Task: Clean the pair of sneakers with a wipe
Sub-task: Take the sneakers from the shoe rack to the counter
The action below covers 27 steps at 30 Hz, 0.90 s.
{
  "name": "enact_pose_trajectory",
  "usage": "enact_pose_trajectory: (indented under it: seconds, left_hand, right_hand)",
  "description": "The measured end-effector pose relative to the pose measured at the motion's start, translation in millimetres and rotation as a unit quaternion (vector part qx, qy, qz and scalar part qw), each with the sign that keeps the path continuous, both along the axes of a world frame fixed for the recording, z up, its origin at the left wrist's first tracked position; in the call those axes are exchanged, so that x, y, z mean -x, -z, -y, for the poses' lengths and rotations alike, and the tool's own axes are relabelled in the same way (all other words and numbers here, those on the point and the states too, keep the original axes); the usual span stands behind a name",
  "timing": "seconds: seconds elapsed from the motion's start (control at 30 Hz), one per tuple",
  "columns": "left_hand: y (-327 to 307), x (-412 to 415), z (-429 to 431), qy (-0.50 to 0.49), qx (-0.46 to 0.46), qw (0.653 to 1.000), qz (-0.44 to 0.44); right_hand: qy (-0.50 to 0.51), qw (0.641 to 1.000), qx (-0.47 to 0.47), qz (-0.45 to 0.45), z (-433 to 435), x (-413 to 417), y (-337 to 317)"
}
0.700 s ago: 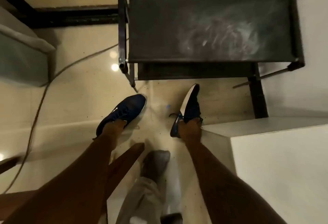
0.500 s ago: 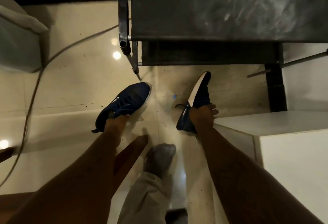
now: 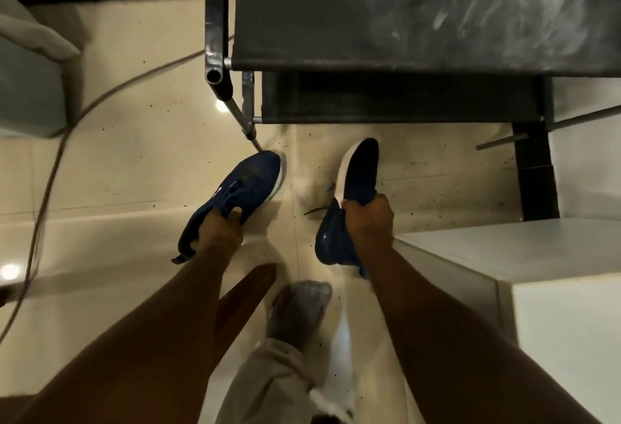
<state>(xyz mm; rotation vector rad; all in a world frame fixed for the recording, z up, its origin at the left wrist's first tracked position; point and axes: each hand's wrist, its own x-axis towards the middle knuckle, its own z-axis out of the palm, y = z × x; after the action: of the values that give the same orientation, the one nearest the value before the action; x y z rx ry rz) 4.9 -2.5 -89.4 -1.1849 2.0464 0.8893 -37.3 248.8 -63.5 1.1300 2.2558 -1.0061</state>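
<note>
The left sneaker [image 3: 242,188], navy with a white sole edge, was grasped at its collar by the left hand [image 3: 220,232]; the thumb was seen on the inner side, while the other fingers were hidden inside or behind the shoe. Its toe was pointed up-frame, just beside the foot of a black metal rack [image 3: 403,20]. The right sneaker [image 3: 359,171] was turned on its side, white sole facing left, and was clenched around the middle by the right hand [image 3: 369,222] — the fingertips were buried under the upper. Whether either shoe rested on the tiled floor [image 3: 134,161] or was held just above it could not be told.

The rack was cut off by the top and right edges, its top shelf smeared with pale dust. A grey cable [image 3: 50,171] was trailed across the floor at the left. A socked foot [image 3: 299,309] was seen between the forearms, and a brown wooden piece [image 3: 248,292] beside it was partly covered by the left forearm — its nature could not be made out. A white ledge [image 3: 504,245] was seen at the right.
</note>
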Motion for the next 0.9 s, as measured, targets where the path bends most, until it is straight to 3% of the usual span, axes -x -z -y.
enact_pose_trajectory:
  seconds: [0.3,0.5,0.67,0.9]
  left_hand:
    - [-140,8,-58,0.192,0.017,0.976,-0.098]
    - [-241,5,-89,0.196,0.010,0.965,-0.172]
    - [-336,-15,-100,0.207,0.004,0.945,-0.255]
    - [-464,-47,-146,0.303,-0.058,0.895,-0.322]
  right_hand:
    - [0.015,0.994,0.058,-0.092,20,-32,-122]
    - [0.094,0.980,0.141,-0.101,34,-53,-230]
    - [0.153,0.957,0.188,-0.158,30,-74,-336]
    - [0.194,0.944,0.136,-0.230,-29,-140,-474]
